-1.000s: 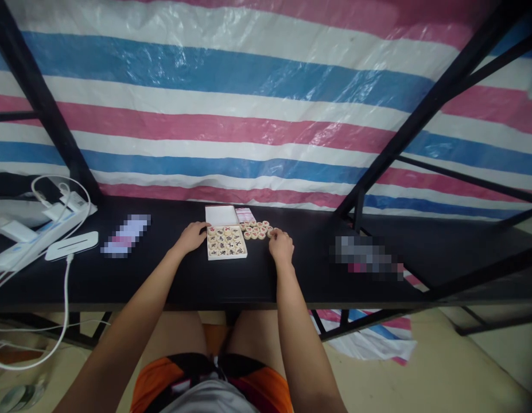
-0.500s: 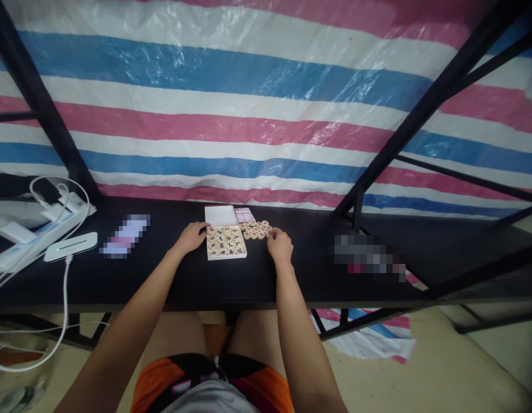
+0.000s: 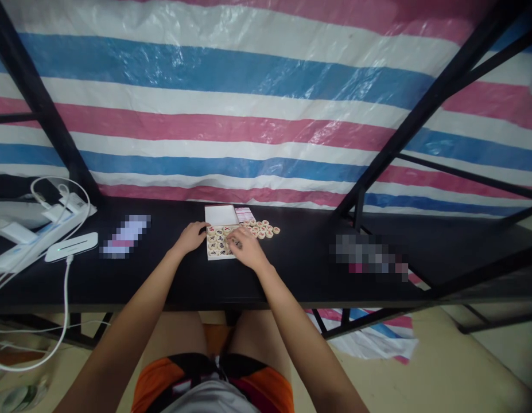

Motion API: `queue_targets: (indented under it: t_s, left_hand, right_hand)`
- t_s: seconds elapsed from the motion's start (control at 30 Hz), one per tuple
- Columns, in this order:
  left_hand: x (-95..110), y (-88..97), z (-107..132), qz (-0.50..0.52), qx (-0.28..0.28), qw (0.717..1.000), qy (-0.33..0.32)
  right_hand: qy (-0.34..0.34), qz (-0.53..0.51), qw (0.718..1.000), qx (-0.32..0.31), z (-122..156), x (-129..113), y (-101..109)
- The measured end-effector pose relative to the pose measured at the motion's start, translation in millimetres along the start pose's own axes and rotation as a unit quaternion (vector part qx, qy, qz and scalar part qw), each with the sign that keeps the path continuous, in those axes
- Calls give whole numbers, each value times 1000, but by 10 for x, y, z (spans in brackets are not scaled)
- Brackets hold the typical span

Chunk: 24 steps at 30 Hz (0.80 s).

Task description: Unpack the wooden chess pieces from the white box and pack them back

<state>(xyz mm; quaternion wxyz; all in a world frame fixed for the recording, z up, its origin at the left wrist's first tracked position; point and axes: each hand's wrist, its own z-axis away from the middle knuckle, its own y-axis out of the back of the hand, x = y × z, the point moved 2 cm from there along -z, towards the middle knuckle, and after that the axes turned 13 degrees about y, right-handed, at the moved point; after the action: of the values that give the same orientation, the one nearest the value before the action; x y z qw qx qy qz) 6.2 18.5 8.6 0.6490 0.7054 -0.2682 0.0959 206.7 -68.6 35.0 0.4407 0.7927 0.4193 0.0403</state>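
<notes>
Hovering over the near right part of an open white box (image 3: 220, 258), right hand (image 3: 245, 246), fingers bent and drawn towards the thumb; whether a piece is pinched between them cannot be told. Left hand (image 3: 192, 237): fingertips at the box's far left corner, just beside the hinge side; whether they grip or merely rest, cannot be told. Under and left of the right hand's fingers: round pale pieces (image 3: 221, 245) in rows inside the box, mostly black-charactered, red ones in the far row. Beyond both hands: lid (image 3: 221, 215), white inside, laid back. Right of the right hand's fingertips, outside the box: loose pieces (image 3: 261, 234), red-charactered, grouped close together. Behind these: one pink-and-white printed leaflet (image 3: 247, 214). Well left of the left hand: one flat pale item, obscured (image 3: 125, 235); farther left, white device (image 3: 72, 246) with cable, and power strip (image 3: 44, 236). Well right of the right hand: one dark item, obscured (image 3: 369, 252). Beneath all: black desk (image 3: 313, 258). Beyond: striped sheet (image 3: 248, 103), red, white and blue.
</notes>
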Motion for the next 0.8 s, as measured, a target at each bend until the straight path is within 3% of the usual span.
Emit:
queue_targets:
  t_s: [0.1,0.2,0.37,0.43,0.53,0.8]
  left_hand:
    - [-14,-10,-8,-8,5,1000,-1]
    - [-19,-14,-14,-7,4,1000,-6]
    - [-14,-12,-19,3,1,1000,-5]
    - [-13,-13,-19,2,1,1000,-3]
    - [-14,-15,-17,-2,5,1000,-1]
    - [-6,-6,-11,0,-1,1000,-2]
  right_hand:
    - [86,-4,995,-56,-25,-165,-119]
    - [113,14,989,-90,-32,-225,-151]
    - [22,71,997,-35,-44,-101,-107]
    - [0,69,996,-49,-35,-40,-122]
    - [8,62,994,-94,-18,-8,-164]
    - [7,93,992,-82,-40,-67,-132]
